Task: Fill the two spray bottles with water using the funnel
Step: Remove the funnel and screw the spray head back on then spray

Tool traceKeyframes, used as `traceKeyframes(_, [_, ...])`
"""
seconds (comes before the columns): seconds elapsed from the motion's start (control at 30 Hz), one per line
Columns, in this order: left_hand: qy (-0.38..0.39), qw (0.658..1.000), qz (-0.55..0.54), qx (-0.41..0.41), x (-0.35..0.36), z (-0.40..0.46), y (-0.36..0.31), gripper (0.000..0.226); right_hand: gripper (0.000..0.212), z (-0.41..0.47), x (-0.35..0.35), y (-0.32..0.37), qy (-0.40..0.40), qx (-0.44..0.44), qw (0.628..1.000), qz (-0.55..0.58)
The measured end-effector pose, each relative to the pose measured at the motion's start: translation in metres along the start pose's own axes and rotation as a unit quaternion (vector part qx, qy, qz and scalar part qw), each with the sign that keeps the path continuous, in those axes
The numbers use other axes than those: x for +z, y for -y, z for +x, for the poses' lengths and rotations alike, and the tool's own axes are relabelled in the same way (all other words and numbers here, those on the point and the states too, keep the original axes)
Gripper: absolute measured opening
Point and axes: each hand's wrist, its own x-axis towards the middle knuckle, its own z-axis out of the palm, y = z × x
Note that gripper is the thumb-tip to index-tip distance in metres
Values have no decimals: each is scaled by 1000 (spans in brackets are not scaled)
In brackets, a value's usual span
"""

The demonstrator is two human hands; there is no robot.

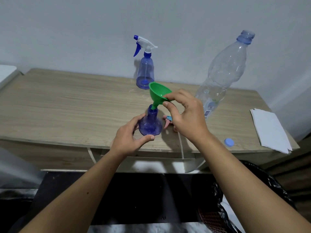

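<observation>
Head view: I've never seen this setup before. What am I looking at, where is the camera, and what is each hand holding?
No machine here: a person's bare hands, filmed by one camera worn on their head, looking down. The left hand grips an open blue plastic spray bottle on the wooden table. The right hand pinches a green plastic funnel, tilted, spout at that bottle's neck. Behind stands a second blue spray bottle with a white trigger head. At right: a large clear plastic water bottle, uncapped, its blue cap, and white paper.
</observation>
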Motion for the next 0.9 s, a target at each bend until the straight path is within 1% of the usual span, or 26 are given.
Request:
traceKeyframes(0.27, [2, 1000, 0, -15, 0, -1, 1, 102, 13, 0, -5, -1, -11, 74, 995, 64])
traceKeyframes(0.47, [-15, 1000, -2, -24, 1, 0, -1, 103, 15, 1, -8, -12, -29, 92, 993, 68])
traceKeyframes(0.63, [-20, 999, -7, -29, 2, 0, 0, 101, 15, -2, -4, -22, -59, 132, 985, 91])
traceKeyframes(0.77, [-27, 999, -7, -28, 4, 1, 2, 101, 18, -6, 9, -31, -88, 165, 979, 79])
traceKeyframes(0.9, [-28, 999, -5, -29, 4, 1, 3, 102, 19, -14, 30, -45, -87, 192, 977, 47])
